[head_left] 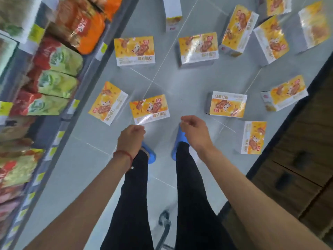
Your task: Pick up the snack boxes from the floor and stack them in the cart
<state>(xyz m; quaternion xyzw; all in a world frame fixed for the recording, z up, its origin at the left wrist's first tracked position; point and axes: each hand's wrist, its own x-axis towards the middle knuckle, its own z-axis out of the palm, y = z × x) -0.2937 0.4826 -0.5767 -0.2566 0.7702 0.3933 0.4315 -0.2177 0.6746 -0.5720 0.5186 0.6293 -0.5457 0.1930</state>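
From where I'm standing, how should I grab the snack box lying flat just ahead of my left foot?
Probably from above: on the snack box, put your fingers over the far long edge and your thumb on the near one. It lies flat, face up, with both those edges free, while another box crowds its left end. The left hand is nearest.

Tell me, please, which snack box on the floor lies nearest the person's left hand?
The snack box just ahead of the left hand; the one beside the shelf and all others lie farther off.
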